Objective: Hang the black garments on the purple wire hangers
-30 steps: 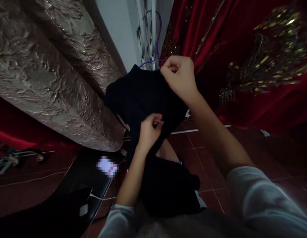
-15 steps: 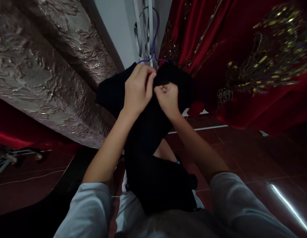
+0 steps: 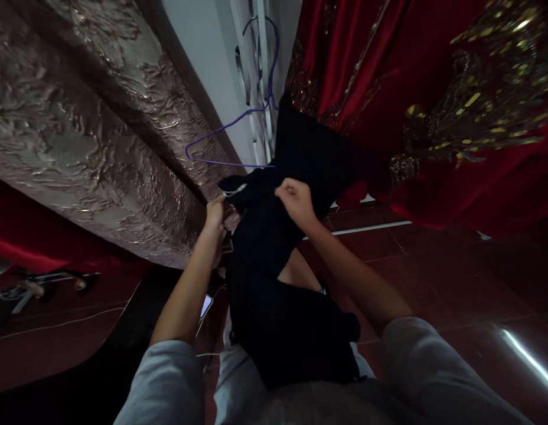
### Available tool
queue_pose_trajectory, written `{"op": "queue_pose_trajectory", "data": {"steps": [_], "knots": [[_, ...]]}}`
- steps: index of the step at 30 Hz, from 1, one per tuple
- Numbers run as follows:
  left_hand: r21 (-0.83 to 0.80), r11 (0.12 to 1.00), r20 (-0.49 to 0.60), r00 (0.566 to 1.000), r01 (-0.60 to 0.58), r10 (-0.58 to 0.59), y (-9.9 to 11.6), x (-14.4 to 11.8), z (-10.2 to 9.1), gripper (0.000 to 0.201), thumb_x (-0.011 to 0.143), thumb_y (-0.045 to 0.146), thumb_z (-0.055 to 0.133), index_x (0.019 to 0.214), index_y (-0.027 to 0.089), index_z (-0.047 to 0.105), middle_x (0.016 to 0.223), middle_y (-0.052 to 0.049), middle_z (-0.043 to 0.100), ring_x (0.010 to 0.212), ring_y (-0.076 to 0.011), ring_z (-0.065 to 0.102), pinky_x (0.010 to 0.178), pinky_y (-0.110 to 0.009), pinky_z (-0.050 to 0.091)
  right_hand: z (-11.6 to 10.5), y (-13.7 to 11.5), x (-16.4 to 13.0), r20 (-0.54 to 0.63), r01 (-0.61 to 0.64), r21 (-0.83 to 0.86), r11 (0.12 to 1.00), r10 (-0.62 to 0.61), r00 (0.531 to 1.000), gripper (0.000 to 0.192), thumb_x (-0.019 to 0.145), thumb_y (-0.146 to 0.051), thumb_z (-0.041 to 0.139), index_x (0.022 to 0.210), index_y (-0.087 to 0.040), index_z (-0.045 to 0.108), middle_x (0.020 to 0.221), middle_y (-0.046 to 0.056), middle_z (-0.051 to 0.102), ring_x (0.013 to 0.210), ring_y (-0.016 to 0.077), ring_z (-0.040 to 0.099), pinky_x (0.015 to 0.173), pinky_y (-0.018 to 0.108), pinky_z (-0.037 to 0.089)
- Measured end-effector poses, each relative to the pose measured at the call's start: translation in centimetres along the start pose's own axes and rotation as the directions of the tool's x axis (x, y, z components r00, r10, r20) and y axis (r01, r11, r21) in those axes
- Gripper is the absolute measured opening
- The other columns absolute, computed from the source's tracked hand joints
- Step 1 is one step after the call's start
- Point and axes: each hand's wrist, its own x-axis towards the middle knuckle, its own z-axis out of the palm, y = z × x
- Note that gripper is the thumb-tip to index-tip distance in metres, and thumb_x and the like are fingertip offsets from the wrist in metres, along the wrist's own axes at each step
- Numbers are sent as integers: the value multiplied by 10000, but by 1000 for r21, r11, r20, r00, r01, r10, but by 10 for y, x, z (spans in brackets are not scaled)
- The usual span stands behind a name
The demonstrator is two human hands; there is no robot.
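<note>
A black garment drapes from a purple wire hanger down over my lap. The hanger's left arm is bare; its right arm is hidden under the cloth. At the garment's left edge, my left hand is closed on the fabric, beside a thin whitish strip. My right hand pinches the front of the garment, just below the hanger's lower bar. Exactly which part of the garment each hand grips is too dark to tell.
The hanger hooks onto a white metal rack. Textured beige fabric hangs at left, red fabric with gold sequins at right. A lit phone lies lower left, near a white cable. The floor is dark red tile.
The garment's left side has come off the hanger, baring its left arm. My left hand has moved down and left with the fabric; my right hand has moved slightly down.
</note>
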Motion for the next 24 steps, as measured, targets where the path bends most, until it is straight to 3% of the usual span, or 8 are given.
{"op": "queue_pose_trajectory", "data": {"steps": [3, 5, 8, 10, 15, 17, 20, 24], "knots": [[116, 990, 164, 985, -75, 56, -9, -17, 19, 171, 885, 173, 669, 725, 135, 620, 635, 6, 580, 619, -125, 548, 660, -241, 456, -28, 30, -16, -120, -137, -159, 978, 119, 986, 230, 853, -259, 485, 649, -210, 390, 599, -37, 377, 575, 95, 365, 567, 252, 312], [178, 941, 325, 920, -289, 221, 3, -28, 35, 120, 910, 192, 663, 801, 144, 656, 752, -3, 628, 723, -128, 574, 742, -234, 459, -43, 44, -31, -115, -174, -264, 949, 148, 982, 237, 851, -262, 512, 646, -211, 406, 592, -28, 400, 578, 105, 380, 583, 266, 315], [160, 726, 618, 641, -669, 455, 28, -51, 59, 147, 994, 278, 574, 945, 162, 651, 909, -26, 657, 860, -154, 599, 842, -265, 457, -53, 46, -49, 94, -189, -443, 876, 255, 962, 224, 697, -177, 683, 588, -202, 488, 538, -24, 455, 538, 112, 391, 591, 290, 328], [103, 663, 727, 511, -741, 458, 40, -70, 70, 196, 1026, 327, 524, 998, 166, 632, 955, -39, 660, 899, -166, 608, 857, -280, 461, -55, 36, -53, 210, -167, -534, 829, 322, 923, 200, 627, -152, 750, 630, -199, 555, 566, -11, 510, 541, 129, 424, 611, 319, 376], [88, 656, 718, 504, -749, 480, 47, -102, 79, 219, 1040, 352, 514, 995, 171, 628, 943, -53, 654, 894, -174, 621, 845, -298, 488, -54, 0, -38, 245, 58, -404, 913, 47, 968, 578, 610, -369, 865, 1096, -181, 614, 1097, 113, 630, 982, 272, 586, 856, 418, 479], [75, 574, 662, 471, -815, 583, 49, -101, 79, 246, 1041, 384, 523, 971, 178, 639, 1046, -83, 652, 1036, -199, 626, 969, -342, 486, -46, -10, -28, 297, 88, -177, 980, -32, 954, 453, 703, -453, 793, 1027, -185, 624, 1055, 89, 633, 968, 243, 589, 838, 380, 481], [91, 498, 605, 445, -862, 660, 56, -90, 75, 324, 1035, 501, 513, 1026, 200, 633, 1277, -119, 605, 1279, -236, 552, 1127, -397, 420, -27, -21, -17, 383, -158, 126, 979, 99, 919, 332, 792, -507, 670, 784, -186, 585, 768, 17, 582, 727, 158, 542, 687, 302, 443], [165, 629, 758, 506, -760, 413, 51, -71, 51, 585, 1048, 667, 251, 1079, 216, 622, 1037, -79, 685, 1024, -231, 667, 937, -377, 536, -23, -53, -6, 495, -428, 346, 835, 226, 839, 267, 693, -409, 719, 768, -181, 602, 698, 1, 584, 667, 142, 538, 634, 272, 449]]}}
